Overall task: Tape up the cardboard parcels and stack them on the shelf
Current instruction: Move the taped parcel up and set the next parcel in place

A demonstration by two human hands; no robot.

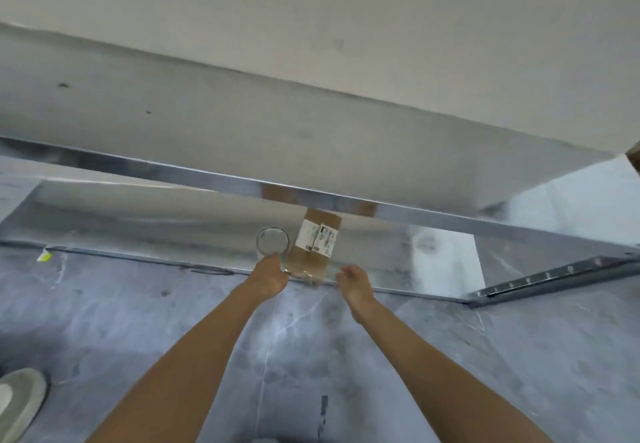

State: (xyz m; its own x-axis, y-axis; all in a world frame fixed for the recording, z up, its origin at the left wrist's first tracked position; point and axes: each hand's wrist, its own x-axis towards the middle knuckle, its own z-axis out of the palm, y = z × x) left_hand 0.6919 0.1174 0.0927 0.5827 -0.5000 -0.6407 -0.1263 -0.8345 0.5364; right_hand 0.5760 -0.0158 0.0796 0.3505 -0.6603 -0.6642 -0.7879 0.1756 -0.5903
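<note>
Head view: a box [311, 259] lies on the low shelf [145, 231]. Its near end sits right at the shelf's front edge. Its long side runs away from the person, leaning a bit to the right. Its far end is hidden behind the top shelf's [242, 123] front bar. A white label [317, 236] faces up. There is free room on the low shelf on both sides of the box.

The left hand [268, 275] grips a clear tape roll [272, 241] just left of the box. The right hand [355, 281] is curled just right of the box's near end; it is not clear if it holds anything.

A shoe [20, 397] is on the grey floor [138, 321].
</note>
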